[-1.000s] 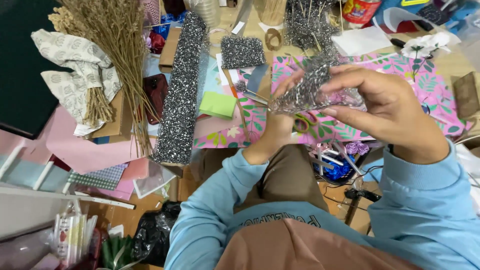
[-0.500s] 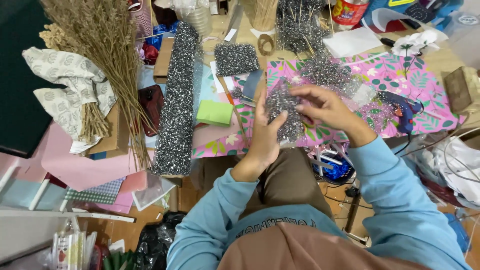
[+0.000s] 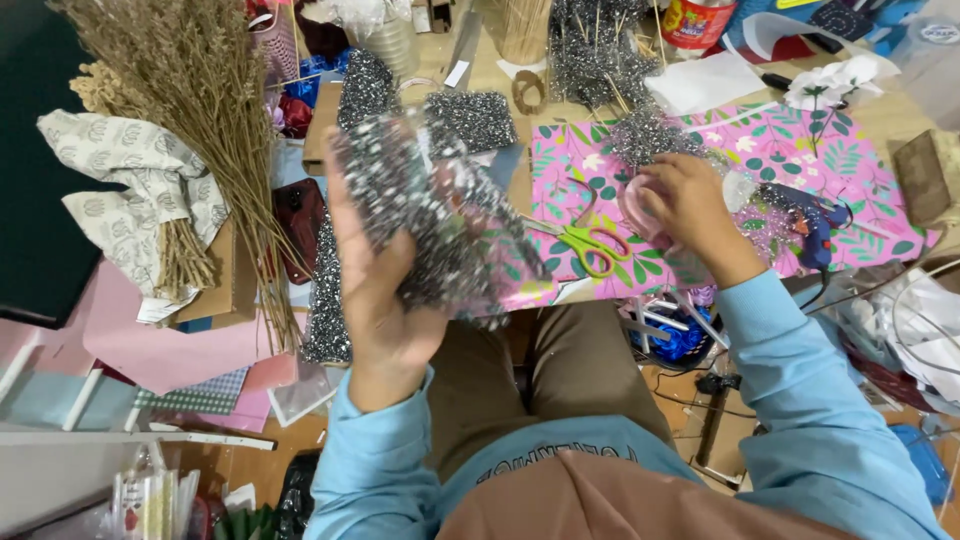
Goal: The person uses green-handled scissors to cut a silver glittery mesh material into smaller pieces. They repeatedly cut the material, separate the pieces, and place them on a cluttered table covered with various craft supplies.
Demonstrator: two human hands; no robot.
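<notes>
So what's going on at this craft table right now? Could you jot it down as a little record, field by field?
Left hand: raised, holding a clear bag of silver glitter pieces
Right hand: down on the table, gripping a pink tape roll
Work surface: pink floral wrapping paper
Beside right hand: green-and-orange scissors, blue glue gun
Far left: bundle of dried grass
Clothing: light blue sleeves

surface: cluttered wooden craft table (image 3: 905, 112) | on it: pink floral wrapping paper sheet (image 3: 745, 175), white paper sheet (image 3: 703, 82), dried tan grass bundle (image 3: 200, 110)
</notes>
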